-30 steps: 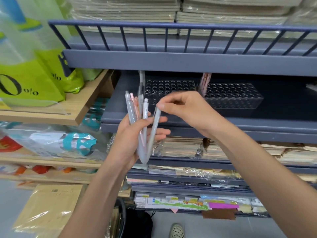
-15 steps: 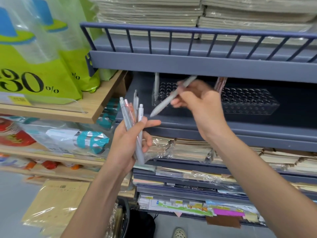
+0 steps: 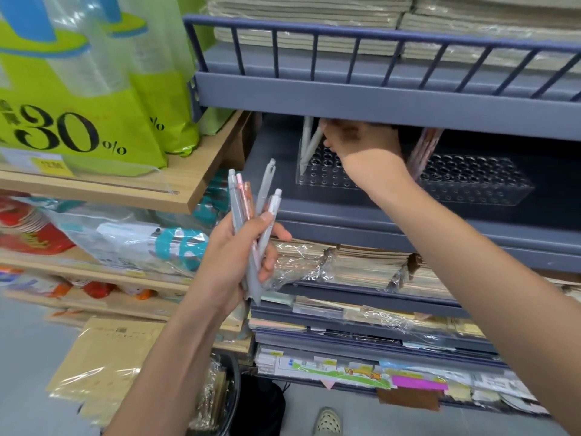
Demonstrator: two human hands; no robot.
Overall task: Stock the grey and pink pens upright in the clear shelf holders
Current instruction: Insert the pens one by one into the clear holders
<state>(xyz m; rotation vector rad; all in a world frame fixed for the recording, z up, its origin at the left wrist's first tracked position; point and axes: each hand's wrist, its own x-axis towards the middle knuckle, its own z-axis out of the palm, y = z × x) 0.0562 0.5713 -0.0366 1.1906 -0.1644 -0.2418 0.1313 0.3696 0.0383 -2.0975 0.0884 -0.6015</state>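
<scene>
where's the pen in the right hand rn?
Head view, upper centre: the grey pen slants from the right hand into the left end of the left clear holder, right beside a standing grey pen, under the upper shelf.

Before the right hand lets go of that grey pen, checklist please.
1. Tip of grey pen inside left clear holder: ok.
2. Pen upright: not ok, it leans.
3. right hand grips the pen's top: ok.
4. Tip fully seated in a hole: cannot tell.
5. Free holes nearby: ok, many are empty.
6. left hand holds the pen bundle firmly: ok.
</scene>
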